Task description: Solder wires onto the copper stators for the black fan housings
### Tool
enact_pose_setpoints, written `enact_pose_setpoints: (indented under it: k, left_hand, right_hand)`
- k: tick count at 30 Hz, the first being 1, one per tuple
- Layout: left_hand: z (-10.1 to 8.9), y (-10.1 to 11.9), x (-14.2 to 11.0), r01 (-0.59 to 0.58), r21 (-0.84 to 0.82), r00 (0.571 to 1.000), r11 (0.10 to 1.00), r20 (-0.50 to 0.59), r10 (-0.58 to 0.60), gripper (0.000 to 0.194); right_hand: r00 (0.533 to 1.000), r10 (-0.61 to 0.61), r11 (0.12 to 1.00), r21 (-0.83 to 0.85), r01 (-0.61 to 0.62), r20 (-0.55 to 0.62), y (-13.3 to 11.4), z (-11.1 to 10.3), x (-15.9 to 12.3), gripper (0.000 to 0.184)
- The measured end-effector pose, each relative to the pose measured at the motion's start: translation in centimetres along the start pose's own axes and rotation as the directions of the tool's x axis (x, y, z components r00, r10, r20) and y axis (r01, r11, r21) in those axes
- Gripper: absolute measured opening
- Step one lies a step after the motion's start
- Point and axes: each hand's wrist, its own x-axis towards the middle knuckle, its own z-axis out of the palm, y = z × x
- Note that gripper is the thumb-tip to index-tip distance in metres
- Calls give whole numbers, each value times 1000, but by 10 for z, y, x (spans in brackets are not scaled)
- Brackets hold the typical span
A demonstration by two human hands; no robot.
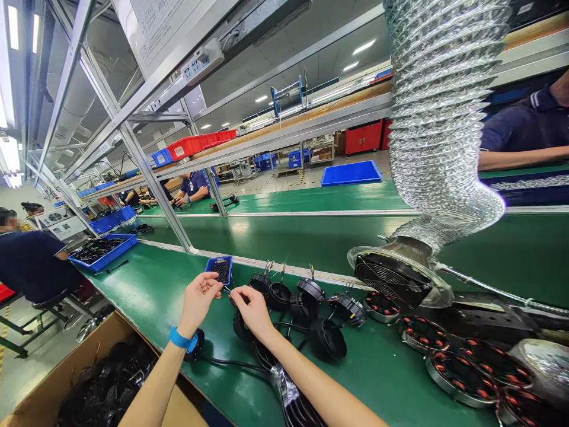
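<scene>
My left hand (198, 302), with a blue wrist strap (183, 340), and my right hand (252, 311) meet above the green workbench (364, 367). Their fingertips pinch a thin wire end (227, 290), too small to show clearly. Just beyond them sits a small blue tray of black parts (219, 270). Several black round motor housings (306, 302) with coloured lead wires and black cables lie to the right of my hands. Further right lie several metal rings with orange-tipped coils (460, 376).
A cardboard box of black parts (89, 350) stands by the bench's near edge. A fan hood (393, 276) hangs from a silver flexible duct (440, 118). A blue tray of cables (104, 252) is at left, beside a seated co-worker (35, 264). Another person (524, 124) is at right.
</scene>
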Motion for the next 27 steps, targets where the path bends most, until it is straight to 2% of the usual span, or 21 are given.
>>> enact_pose_setpoints:
  k: [5,11,17,22,27]
  left_hand:
    - [7,-3,-2,-18,32,1000,999,-5,18,34]
    - [10,-10,-4,-48,140,996,989,-66,58,30]
    - [6,-16,7,-36,15,988,999,-148,38,37]
    - [11,-19,11,-3,-41,991,999,-135,-2,39]
    - [15,-16,9,14,-25,992,1000,-126,-17,37]
  right_hand:
    - [1000,-5,1000,-3,5,5,-1,0,-1,26]
    - [1000,-29,999,-37,29,7,0,-1,-1,26]
    - [999,-37,999,-22,38,14,-1,0,-1,24]
    - [998,-50,998,-22,51,29,-1,0,-2,24]
    - [998,-58,997,-40,59,30,-1,0,-2,25]
